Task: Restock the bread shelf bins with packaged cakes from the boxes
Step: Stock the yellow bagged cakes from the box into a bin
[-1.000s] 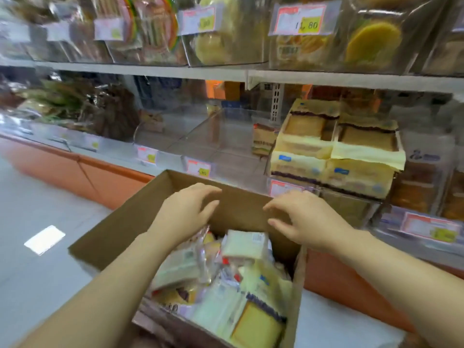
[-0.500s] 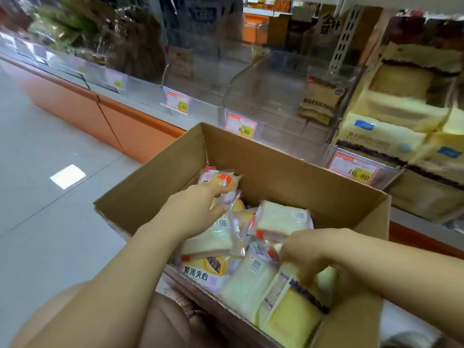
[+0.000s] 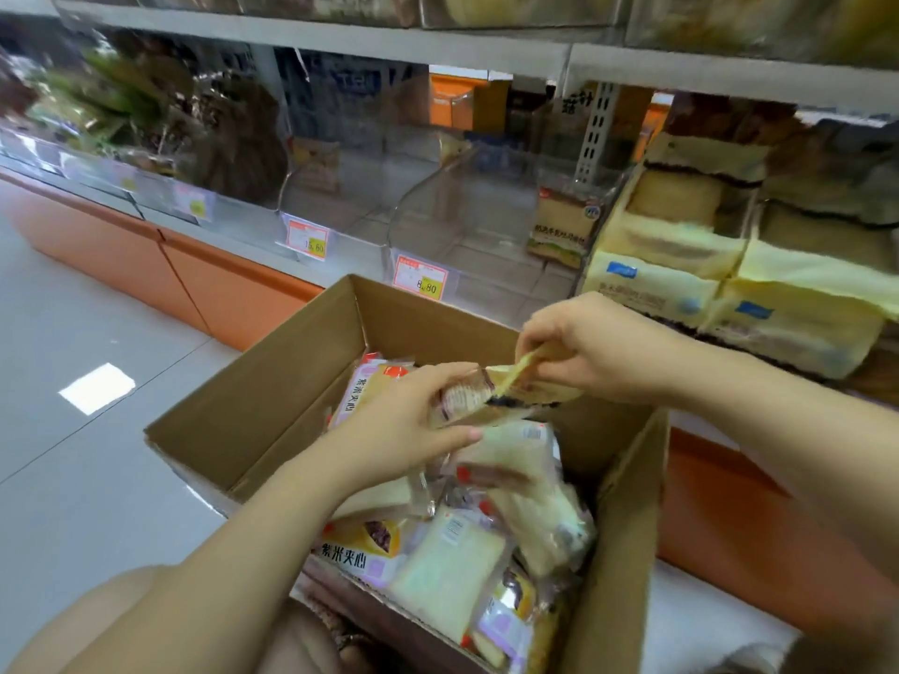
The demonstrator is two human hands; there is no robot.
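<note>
Pinched over the open box [image 3: 253, 381] by both hands: one packaged cake [image 3: 467, 398], long axis roughly 8 to 2 o'clock. Left hand [image 3: 399, 430] wrapped round the lower end, right hand [image 3: 603, 352] nipping the upper edge, each grip closed on the wrapper. Up at 12 o'clock, well apart, a nearly bare clear bin [image 3: 486, 265], probably the target, nearer the right hand. In between, only the box's far wall and a price tag [image 3: 421, 279].

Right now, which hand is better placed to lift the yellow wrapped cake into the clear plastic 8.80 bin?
Likely right: right hand pinches the cake higher, nearer the bin; left hand grips lower.
</note>
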